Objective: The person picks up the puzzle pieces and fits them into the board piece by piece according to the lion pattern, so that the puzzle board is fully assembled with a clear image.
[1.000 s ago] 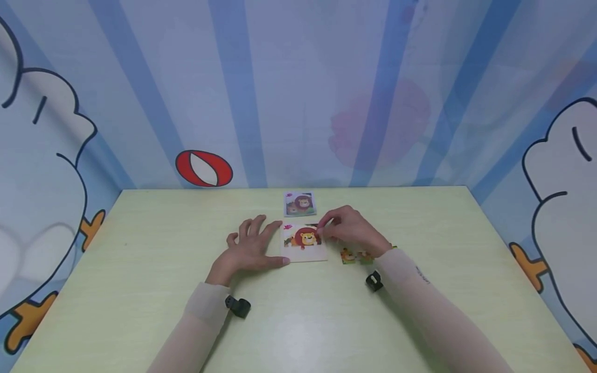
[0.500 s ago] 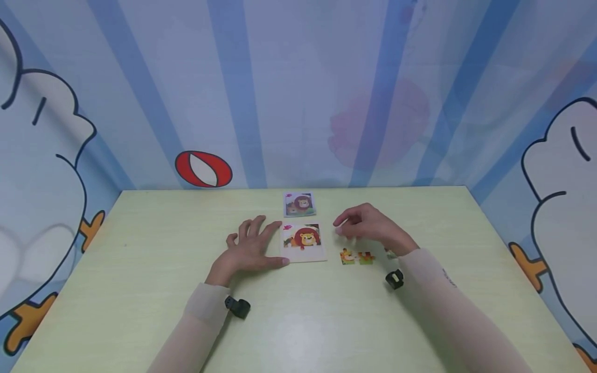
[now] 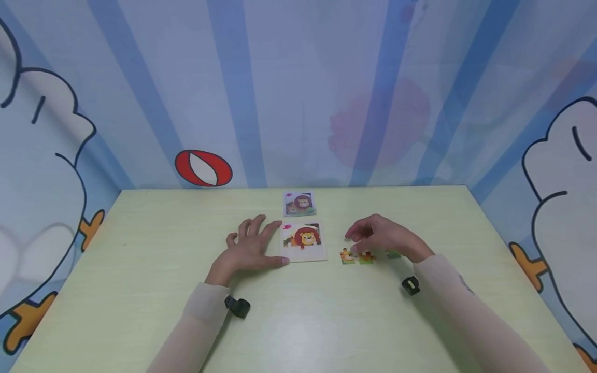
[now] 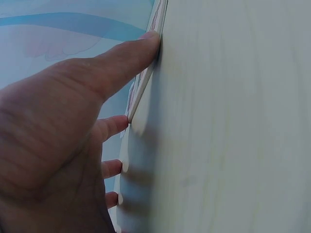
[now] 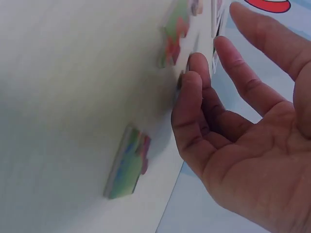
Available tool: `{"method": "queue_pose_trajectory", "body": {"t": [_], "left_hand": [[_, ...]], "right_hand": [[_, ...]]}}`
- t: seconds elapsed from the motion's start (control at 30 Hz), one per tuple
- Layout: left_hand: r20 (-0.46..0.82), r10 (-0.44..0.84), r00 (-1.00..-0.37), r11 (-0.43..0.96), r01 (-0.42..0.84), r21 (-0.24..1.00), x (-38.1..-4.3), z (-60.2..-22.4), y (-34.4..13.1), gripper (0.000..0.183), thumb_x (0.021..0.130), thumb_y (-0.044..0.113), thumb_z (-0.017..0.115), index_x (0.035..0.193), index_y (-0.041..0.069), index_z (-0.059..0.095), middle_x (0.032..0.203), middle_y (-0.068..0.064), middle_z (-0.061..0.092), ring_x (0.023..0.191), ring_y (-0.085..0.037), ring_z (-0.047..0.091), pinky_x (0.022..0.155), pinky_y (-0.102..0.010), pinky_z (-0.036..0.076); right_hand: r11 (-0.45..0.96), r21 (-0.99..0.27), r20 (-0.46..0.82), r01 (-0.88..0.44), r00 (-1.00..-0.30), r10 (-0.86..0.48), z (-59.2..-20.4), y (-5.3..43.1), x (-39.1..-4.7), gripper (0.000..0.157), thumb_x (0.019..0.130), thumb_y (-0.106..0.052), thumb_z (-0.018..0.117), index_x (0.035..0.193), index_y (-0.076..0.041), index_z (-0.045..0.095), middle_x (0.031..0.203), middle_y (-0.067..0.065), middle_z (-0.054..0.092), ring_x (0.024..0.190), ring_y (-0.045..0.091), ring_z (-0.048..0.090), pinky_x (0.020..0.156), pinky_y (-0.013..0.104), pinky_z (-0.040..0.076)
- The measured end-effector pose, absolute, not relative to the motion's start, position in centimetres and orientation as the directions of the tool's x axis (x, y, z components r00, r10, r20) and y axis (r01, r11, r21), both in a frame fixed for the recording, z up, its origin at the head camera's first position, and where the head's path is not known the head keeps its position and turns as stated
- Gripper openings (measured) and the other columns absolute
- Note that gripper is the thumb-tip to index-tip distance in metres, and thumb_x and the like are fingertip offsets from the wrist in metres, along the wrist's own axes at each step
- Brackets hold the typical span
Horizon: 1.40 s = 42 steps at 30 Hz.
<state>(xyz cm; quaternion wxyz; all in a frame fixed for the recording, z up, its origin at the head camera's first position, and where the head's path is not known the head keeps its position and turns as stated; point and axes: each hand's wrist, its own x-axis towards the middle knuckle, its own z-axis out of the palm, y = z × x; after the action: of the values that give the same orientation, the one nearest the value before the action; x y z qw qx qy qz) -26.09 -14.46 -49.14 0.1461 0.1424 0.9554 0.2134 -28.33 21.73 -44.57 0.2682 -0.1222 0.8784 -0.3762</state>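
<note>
My left hand point(image 3: 249, 248) rests at the left edge of a white puzzle board point(image 3: 303, 255), thumb on its near corner and index finger on its far corner. The board's upper part shows a lion picture; a strip at the near side is bare white. My right hand point(image 3: 384, 235) hovers low over loose puzzle pieces, thumb and index finger bent toward each other. Beneath the fingertips lie one puzzle piece point(image 3: 347, 257) and another puzzle piece point(image 3: 366, 258). A green puzzle piece point(image 5: 127, 165) lies below the wrist. Something small and dark behind the fingertips is unclear.
A small lion picture card point(image 3: 299, 204) lies just beyond the board, toward the back of the pale table point(image 3: 298, 311). A blue striped backdrop point(image 3: 298, 93) with cartoon figures stands behind and at both sides.
My right hand has left the board's right edge and moved right, then down toward the loose pieces, uncovering two of them on the way. The left hand has stayed in place.
</note>
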Motion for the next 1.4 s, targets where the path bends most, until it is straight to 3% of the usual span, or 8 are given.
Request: {"method": "queue_pose_trajectory", "body": {"t": [0.3, 0.47, 0.8, 1.1, 1.4], "left_hand": [[-0.225, 0.330, -0.917, 0.866, 0.200, 0.458, -26.1, -48.9, -14.2, 0.102, 0.088, 0.066, 0.076, 0.171, 0.035, 0.025, 0.181, -0.012, 0.007, 0.164, -0.047, 0.002, 0.121, -0.084, 0.010], [-0.228, 0.326, -0.918, 0.868, 0.195, 0.456, -26.1, -48.7, -14.2, 0.103, 0.087, 0.066, 0.076, 0.171, 0.034, 0.025, 0.181, -0.012, 0.007, 0.163, -0.047, 0.003, 0.122, -0.083, 0.010], [-0.227, 0.327, -0.917, 0.870, 0.198, 0.452, -26.0, -48.8, -14.3, 0.103, 0.087, 0.066, 0.076, 0.171, 0.034, 0.025, 0.181, -0.012, 0.007, 0.163, -0.048, 0.003, 0.121, -0.084, 0.011], [-0.229, 0.324, -0.918, 0.870, 0.194, 0.454, -26.0, -48.7, -14.2, 0.103, 0.087, 0.065, 0.077, 0.171, 0.034, 0.025, 0.181, -0.012, 0.008, 0.163, -0.047, 0.003, 0.121, -0.084, 0.011], [-0.224, 0.326, -0.919, 0.868, 0.196, 0.456, -26.1, -48.9, -14.2, 0.103, 0.087, 0.065, 0.077, 0.171, 0.034, 0.025, 0.181, -0.013, 0.008, 0.163, -0.048, 0.003, 0.121, -0.084, 0.011]], "right_hand": [[0.670, -0.735, -0.314, -0.100, -0.826, -0.468, -45.3, 22.1, -27.3, 0.027, 0.093, -0.017, 0.084, 0.118, -0.009, 0.077, 0.104, 0.009, 0.061, 0.099, 0.023, 0.048, 0.084, 0.034, 0.042], [0.661, -0.745, -0.297, -0.087, -0.845, -0.445, -45.5, 21.7, -27.0, 0.028, 0.090, -0.016, 0.086, 0.115, -0.008, 0.077, 0.099, 0.008, 0.055, 0.096, 0.023, 0.045, 0.081, 0.035, 0.039], [0.716, -0.695, -0.291, -0.065, -0.885, -0.363, -46.0, 20.8, -26.6, 0.023, 0.086, -0.017, 0.090, 0.107, -0.014, 0.080, 0.103, 0.008, 0.060, 0.099, 0.024, 0.048, 0.083, 0.035, 0.042], [0.737, -0.671, -0.289, -0.081, -0.887, -0.360, -46.0, 20.4, -26.5, 0.024, 0.086, -0.015, 0.091, 0.107, -0.015, 0.079, 0.103, 0.007, 0.059, 0.101, 0.025, 0.045, 0.083, 0.037, 0.038], [0.714, -0.695, -0.273, -0.086, -0.887, -0.372, -46.1, 20.6, -26.4, 0.027, 0.086, -0.014, 0.090, 0.106, -0.018, 0.072, 0.114, 0.010, 0.061, 0.108, 0.027, 0.050, 0.089, 0.039, 0.043]]}}
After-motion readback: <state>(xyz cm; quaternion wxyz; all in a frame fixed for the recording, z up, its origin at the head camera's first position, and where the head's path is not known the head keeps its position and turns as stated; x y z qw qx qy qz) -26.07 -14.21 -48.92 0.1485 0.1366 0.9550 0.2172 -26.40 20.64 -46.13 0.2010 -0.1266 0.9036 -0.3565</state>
